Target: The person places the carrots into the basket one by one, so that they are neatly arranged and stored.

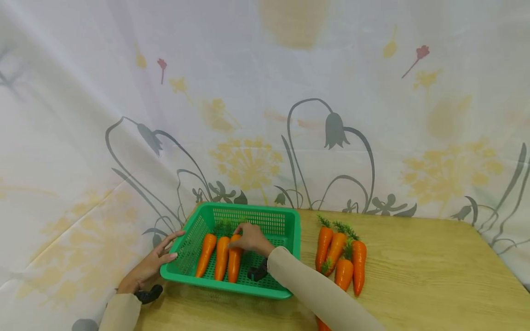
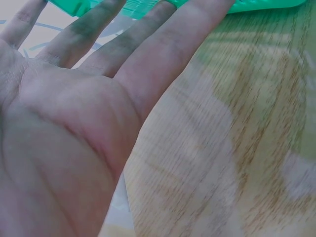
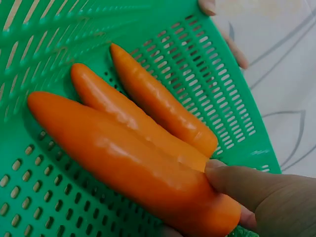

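Note:
A green plastic basket (image 1: pixel 223 286) with slotted walls holds three orange carrots with green tops, lying side by side. My right hand (image 1: pixel 253 239) reaches into it and grips the thick top end of the rightmost carrot (image 1: pixel 234 266), with the thumb (image 3: pixel 232 180) across it in the right wrist view. Left of it lie the middle carrot (image 1: pixel 221 262) and the leftmost carrot (image 1: pixel 205 255). My left hand (image 1: pixel 146 267) touches the basket's left rim with its fingertips. In the left wrist view its fingers (image 2: pixel 163 54) stretch out nearly straight to the green rim.
On the wooden table (image 1: pixel 422 266), right of the basket, lies a loose group of several carrots (image 1: pixel 359 266) with green tops. Another carrot (image 1: pixel 322 325) is partly hidden by my right sleeve (image 1: pixel 323 294). A patterned cloth (image 1: pixel 256 115) hangs behind the table.

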`<move>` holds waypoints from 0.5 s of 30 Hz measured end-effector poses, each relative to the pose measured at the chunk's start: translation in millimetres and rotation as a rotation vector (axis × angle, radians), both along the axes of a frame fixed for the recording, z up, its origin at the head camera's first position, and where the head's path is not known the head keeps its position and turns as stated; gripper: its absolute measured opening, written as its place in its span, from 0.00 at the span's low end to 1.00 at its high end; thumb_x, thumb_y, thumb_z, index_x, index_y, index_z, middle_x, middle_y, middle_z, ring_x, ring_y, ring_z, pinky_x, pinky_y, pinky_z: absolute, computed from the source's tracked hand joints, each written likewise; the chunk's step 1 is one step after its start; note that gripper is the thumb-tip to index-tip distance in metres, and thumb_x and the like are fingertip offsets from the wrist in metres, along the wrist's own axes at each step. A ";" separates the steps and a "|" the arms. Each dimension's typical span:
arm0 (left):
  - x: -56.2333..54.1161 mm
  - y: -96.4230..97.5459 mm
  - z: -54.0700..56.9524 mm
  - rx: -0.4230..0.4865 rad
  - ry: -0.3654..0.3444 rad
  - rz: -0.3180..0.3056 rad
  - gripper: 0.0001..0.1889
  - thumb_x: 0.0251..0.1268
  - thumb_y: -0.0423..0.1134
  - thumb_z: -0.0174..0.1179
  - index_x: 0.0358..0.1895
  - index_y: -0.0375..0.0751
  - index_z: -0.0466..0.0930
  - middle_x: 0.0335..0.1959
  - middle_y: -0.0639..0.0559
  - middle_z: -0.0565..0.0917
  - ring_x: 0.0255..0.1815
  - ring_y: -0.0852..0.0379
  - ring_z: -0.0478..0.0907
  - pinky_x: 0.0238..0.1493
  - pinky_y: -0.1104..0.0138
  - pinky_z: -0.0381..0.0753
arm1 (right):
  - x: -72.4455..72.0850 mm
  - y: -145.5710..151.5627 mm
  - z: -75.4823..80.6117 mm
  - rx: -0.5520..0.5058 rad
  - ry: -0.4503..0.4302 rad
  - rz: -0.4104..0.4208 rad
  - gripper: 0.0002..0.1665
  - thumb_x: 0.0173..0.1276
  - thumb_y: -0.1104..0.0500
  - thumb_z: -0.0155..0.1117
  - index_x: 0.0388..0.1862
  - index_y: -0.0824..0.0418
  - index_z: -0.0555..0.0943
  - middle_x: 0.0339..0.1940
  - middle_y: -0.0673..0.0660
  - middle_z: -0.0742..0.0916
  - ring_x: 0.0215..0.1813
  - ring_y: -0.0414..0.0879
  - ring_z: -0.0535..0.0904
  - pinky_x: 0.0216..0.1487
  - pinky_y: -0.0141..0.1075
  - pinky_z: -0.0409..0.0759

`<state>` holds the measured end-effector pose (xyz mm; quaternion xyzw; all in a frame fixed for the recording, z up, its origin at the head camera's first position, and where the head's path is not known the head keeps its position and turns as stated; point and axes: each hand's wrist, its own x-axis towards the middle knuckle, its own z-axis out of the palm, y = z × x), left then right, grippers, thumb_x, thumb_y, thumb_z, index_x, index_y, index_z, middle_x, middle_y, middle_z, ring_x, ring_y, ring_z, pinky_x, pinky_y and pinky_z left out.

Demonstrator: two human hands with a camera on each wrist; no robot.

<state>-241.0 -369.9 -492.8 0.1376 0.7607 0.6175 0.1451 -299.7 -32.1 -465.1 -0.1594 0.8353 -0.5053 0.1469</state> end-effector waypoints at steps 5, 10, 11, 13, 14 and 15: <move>0.5 1.3 1.0 -0.012 0.010 0.012 0.33 0.84 0.39 0.47 0.85 0.51 0.46 0.83 0.36 0.24 0.79 0.23 0.25 0.67 0.27 0.58 | 0.5 0.8 0.1 0.024 0.034 0.014 0.18 0.67 0.60 0.76 0.52 0.66 0.83 0.51 0.66 0.83 0.30 0.51 0.85 0.33 0.45 0.88; 1.7 1.2 0.6 -0.003 0.003 0.006 0.33 0.84 0.39 0.47 0.85 0.53 0.46 0.82 0.36 0.23 0.79 0.24 0.22 0.67 0.28 0.61 | 2.3 3.2 5.8 0.031 0.038 0.026 0.16 0.73 0.63 0.69 0.56 0.68 0.83 0.58 0.70 0.82 0.33 0.59 0.87 0.35 0.49 0.88; 1.8 1.2 0.6 -0.001 0.001 0.005 0.33 0.84 0.39 0.46 0.85 0.53 0.46 0.82 0.36 0.23 0.79 0.24 0.21 0.67 0.29 0.62 | 2.5 4.2 7.7 0.036 0.038 0.024 0.16 0.73 0.63 0.68 0.57 0.68 0.83 0.57 0.69 0.82 0.34 0.60 0.87 0.36 0.50 0.88; 1.6 1.3 0.8 -0.007 0.009 0.007 0.33 0.84 0.39 0.47 0.85 0.52 0.46 0.82 0.36 0.24 0.79 0.24 0.21 0.67 0.29 0.61 | 2.4 6.9 12.3 0.043 0.045 0.022 0.16 0.74 0.63 0.67 0.58 0.68 0.83 0.53 0.68 0.84 0.34 0.63 0.87 0.36 0.52 0.88; 1.3 1.2 0.9 -0.010 0.011 0.010 0.33 0.84 0.39 0.47 0.85 0.52 0.46 0.82 0.36 0.24 0.79 0.24 0.22 0.67 0.29 0.61 | 2.2 8.8 14.8 0.041 0.051 0.023 0.16 0.74 0.63 0.66 0.58 0.68 0.82 0.50 0.68 0.85 0.34 0.65 0.87 0.37 0.53 0.88; 1.1 1.2 1.1 -0.009 0.011 0.012 0.33 0.84 0.39 0.47 0.85 0.52 0.46 0.82 0.36 0.24 0.79 0.24 0.23 0.67 0.30 0.62 | 2.1 11.2 17.8 0.033 0.053 0.024 0.16 0.74 0.63 0.66 0.58 0.68 0.82 0.48 0.66 0.86 0.35 0.66 0.87 0.37 0.54 0.87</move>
